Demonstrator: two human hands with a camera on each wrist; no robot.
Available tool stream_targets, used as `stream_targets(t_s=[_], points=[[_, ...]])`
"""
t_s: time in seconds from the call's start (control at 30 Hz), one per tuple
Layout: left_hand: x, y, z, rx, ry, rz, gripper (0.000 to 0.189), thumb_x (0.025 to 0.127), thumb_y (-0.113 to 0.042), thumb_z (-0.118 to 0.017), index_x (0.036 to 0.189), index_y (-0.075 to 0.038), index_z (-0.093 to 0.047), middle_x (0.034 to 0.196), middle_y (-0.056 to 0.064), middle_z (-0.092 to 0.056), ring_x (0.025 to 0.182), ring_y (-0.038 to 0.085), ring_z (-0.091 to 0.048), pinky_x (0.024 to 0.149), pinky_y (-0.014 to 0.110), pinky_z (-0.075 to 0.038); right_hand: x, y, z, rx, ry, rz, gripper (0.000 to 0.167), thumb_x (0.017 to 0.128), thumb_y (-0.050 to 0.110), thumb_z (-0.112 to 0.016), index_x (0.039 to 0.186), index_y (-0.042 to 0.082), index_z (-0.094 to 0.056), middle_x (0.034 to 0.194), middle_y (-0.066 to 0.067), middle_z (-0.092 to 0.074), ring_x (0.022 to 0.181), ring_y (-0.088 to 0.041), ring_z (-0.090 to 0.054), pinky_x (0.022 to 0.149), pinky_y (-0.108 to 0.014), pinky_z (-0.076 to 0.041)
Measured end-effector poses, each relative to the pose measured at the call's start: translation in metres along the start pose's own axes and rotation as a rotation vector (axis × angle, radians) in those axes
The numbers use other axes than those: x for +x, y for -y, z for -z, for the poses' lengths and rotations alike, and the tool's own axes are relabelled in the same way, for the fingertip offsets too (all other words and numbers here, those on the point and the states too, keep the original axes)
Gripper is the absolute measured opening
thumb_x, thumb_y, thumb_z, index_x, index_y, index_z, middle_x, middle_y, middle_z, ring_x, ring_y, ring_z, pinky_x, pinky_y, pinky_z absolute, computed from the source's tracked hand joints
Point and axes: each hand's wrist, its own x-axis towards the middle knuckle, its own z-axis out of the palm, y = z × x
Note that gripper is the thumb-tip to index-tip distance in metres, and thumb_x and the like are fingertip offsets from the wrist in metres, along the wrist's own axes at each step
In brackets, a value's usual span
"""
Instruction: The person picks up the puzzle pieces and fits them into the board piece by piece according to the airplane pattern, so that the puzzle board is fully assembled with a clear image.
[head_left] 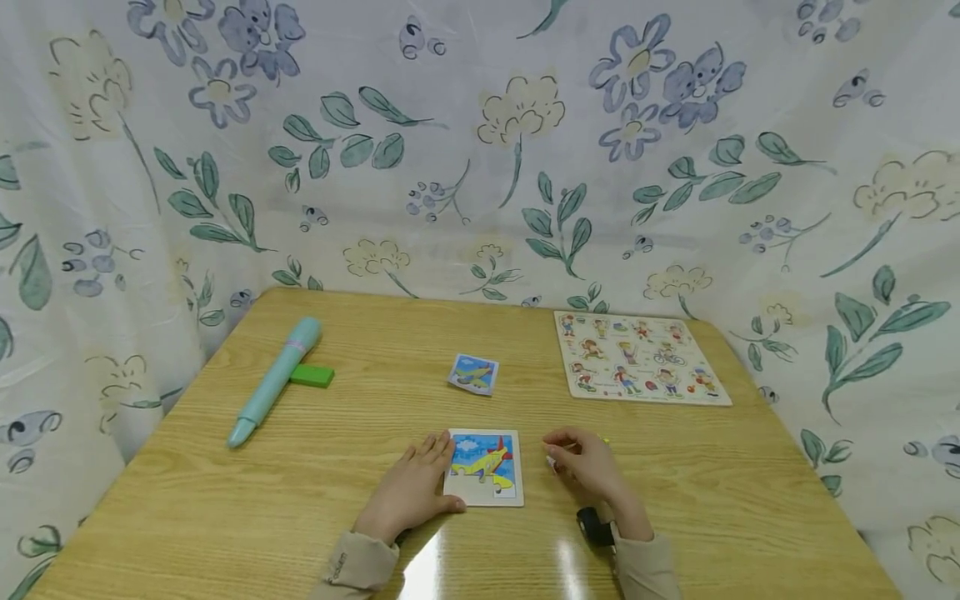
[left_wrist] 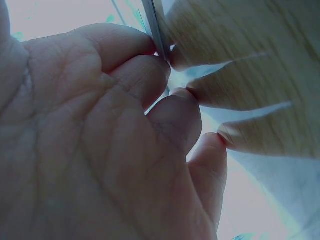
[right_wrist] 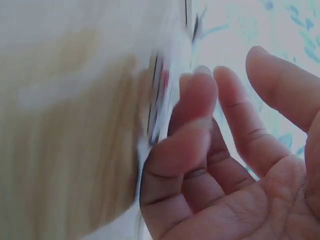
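Observation:
A small square jigsaw (head_left: 483,467) with a yellow and red airplane on blue sky lies in its wooden frame. My left hand (head_left: 412,487) rests along the frame's left side, its thumb at the lower left corner and its fingers reaching the upper left. In the left wrist view, the fingertips (left_wrist: 175,120) press on the table. To the right of the jigsaw, my right hand (head_left: 585,462) is low over the table. A whitish puzzle piece (head_left: 552,462) shows under its fingertips. In the right wrist view, its fingers are loosely bent and a blurred, edge-on piece (right_wrist: 159,95) lies beyond them.
A picture card (head_left: 474,374) with the same airplane lies behind the jigsaw. A peg puzzle board (head_left: 637,358) with figures is at the back right. At the left, a teal stick (head_left: 277,383) lies against a green block (head_left: 312,376). Something yellow (head_left: 604,440) peeks out behind my right hand.

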Motion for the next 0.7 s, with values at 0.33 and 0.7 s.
stream_targets(t_s=[0.33, 0.7], points=[[0.000, 0.000, -0.002, 0.002, 0.006, 0.004, 0.092, 0.080, -0.048, -0.072, 0.148, 0.001, -0.035, 0.158, 0.017, -0.028, 0.146, 0.039, -0.027, 0.119, 0.058, -0.024, -0.005, -0.012, 0.023, 0.022, 0.017, 0.004, 0.035, 0.083, -0.003, -0.069, 0.117, -0.007, -0.061, 0.112, -0.026, -0.066, 0.081, -0.014, -0.061, 0.064, -0.018, -0.050], [0.001, 0.001, -0.003, 0.008, 0.000, 0.008, 0.092, 0.080, -0.047, -0.072, 0.148, 0.002, -0.034, 0.158, 0.017, -0.028, 0.146, 0.039, -0.026, 0.119, 0.058, -0.024, -0.003, -0.011, 0.018, -0.074, 0.064, 0.036, 0.033, 0.081, -0.008, -0.066, 0.113, -0.002, -0.064, 0.106, -0.018, -0.067, 0.072, -0.010, -0.050, 0.059, -0.017, -0.043]])
